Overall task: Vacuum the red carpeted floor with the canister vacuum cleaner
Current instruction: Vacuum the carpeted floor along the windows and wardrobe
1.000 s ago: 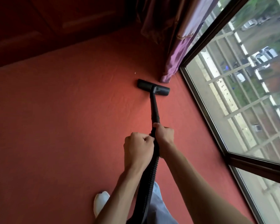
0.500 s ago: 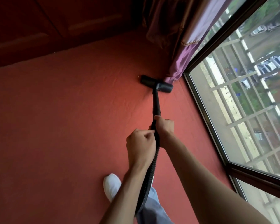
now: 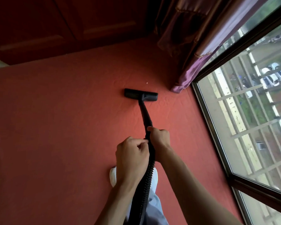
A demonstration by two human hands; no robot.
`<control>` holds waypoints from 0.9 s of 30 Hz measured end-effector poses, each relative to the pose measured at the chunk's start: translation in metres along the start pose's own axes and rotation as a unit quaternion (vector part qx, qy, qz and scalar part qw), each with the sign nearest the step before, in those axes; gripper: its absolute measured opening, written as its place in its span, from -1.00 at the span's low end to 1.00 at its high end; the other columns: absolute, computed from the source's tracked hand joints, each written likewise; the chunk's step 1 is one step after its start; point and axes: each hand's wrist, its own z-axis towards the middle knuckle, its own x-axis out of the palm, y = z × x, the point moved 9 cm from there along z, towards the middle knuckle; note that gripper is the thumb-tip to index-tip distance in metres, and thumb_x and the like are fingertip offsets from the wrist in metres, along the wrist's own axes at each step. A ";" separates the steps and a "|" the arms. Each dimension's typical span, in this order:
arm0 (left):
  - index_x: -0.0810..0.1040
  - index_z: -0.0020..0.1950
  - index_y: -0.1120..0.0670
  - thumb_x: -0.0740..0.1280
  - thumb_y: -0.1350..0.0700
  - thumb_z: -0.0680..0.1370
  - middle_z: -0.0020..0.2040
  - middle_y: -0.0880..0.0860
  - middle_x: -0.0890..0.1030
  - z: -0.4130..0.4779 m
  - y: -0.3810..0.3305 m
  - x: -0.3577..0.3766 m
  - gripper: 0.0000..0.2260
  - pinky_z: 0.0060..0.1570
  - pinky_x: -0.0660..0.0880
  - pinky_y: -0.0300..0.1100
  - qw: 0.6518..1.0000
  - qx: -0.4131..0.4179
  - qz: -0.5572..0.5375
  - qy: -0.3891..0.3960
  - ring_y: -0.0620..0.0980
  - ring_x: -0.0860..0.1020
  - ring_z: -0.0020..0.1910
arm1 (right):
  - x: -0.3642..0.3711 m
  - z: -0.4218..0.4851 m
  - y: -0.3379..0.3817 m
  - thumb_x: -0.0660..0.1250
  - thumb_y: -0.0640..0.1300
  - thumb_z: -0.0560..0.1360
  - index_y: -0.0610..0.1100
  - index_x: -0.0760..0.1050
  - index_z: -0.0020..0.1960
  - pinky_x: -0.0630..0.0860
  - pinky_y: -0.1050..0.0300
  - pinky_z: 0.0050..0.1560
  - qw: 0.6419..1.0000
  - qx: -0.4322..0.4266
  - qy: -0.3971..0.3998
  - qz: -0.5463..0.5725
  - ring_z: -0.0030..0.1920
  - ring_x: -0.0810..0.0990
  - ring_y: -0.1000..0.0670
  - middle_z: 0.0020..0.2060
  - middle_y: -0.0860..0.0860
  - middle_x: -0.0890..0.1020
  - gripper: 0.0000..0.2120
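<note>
The black floor nozzle (image 3: pixel 140 95) of the vacuum lies flat on the red carpet (image 3: pixel 63 127), a little left of the curtain's hem. Its black wand (image 3: pixel 145 115) slopes back toward me and joins a ribbed black hose (image 3: pixel 147 181) that runs down between my arms. My right hand (image 3: pixel 160 140) grips the wand's lower end. Just behind it my left hand (image 3: pixel 131 156) grips the top of the hose. A small pale crumb (image 3: pixel 147 82) lies on the carpet beyond the nozzle. The canister is out of view.
A purple curtain (image 3: pixel 190 62) hangs to the floor at the far right corner. A dark-framed window (image 3: pixel 217 138) lines the right side. Dark red wooden cabinets (image 3: pixel 63 30) stand along the far edge. My white shoe (image 3: pixel 113 176) is planted under my left hand.
The nozzle has been pulled back from the curtain's hem and to the left, uncovering the pale crumb. Both hands keep their grip on wand and hose.
</note>
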 end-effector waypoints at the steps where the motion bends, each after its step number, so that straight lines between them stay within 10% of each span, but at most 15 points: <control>1: 0.66 -0.23 0.15 0.25 0.23 0.47 -0.25 0.07 0.65 0.008 0.000 -0.002 -0.80 -0.09 0.52 -0.03 1.000 0.001 -0.002 0.000 0.03 0.58 -0.20 | 0.005 0.007 0.006 0.34 -0.18 0.45 -0.26 0.55 -0.26 0.51 0.03 -0.27 1.000 -0.002 -0.004 0.003 -0.35 0.57 -0.14 -0.35 -0.15 0.61 -0.83; 11: 0.45 -0.47 0.16 0.24 0.22 0.45 -0.57 -0.01 0.39 0.100 -0.023 0.003 -0.73 -0.42 0.32 -0.20 1.000 0.008 -0.004 0.009 -0.07 0.37 -0.55 | 0.047 0.073 0.090 0.30 -0.23 0.43 -0.31 0.56 -0.15 0.45 0.07 -0.33 0.999 -0.044 -0.020 0.018 -0.40 0.53 -0.13 -0.37 -0.15 0.57 -0.87; 23: 0.64 -0.21 0.19 0.16 -0.04 0.29 -0.33 0.15 0.66 0.072 -0.031 0.000 -0.62 -0.16 0.62 0.09 0.987 0.015 -0.140 0.082 0.13 0.68 -0.17 | 0.011 0.015 0.082 0.34 -0.25 0.51 -0.27 0.46 -0.32 0.41 0.20 -0.52 1.000 0.012 0.011 -0.002 -0.51 0.47 -0.08 -0.44 -0.14 0.50 -0.76; 27: 0.66 -0.18 0.14 0.24 0.21 0.47 -0.28 0.03 0.57 0.065 -0.043 -0.001 -0.81 -0.32 0.39 -0.32 0.991 0.043 -0.095 0.082 -0.04 0.53 -0.27 | 0.009 0.016 0.094 0.31 -0.28 0.52 -0.32 0.46 -0.26 0.42 0.14 -0.44 1.000 -0.005 0.003 -0.016 -0.45 0.47 -0.11 -0.40 -0.17 0.50 -0.80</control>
